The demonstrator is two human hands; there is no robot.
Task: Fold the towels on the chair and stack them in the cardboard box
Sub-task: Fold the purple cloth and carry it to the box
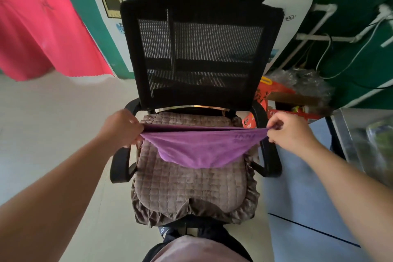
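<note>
A purple towel (200,149) hangs stretched between my two hands above the seat of a black mesh office chair (197,53). My left hand (121,127) grips its left end and my right hand (291,132) pinches its right end. The towel is doubled, with its top edges pulled taut and its middle sagging down onto the brown quilted seat cushion (187,187). No other towel shows on the chair. No plain cardboard box is clearly in view.
A red cloth (42,25) hangs at the left. Red and orange printed cartons (274,95) and plastic wrap lie on the floor right of the chair. A blue-grey surface (302,187) stands at the right beside the armrest. White appliance behind the chair.
</note>
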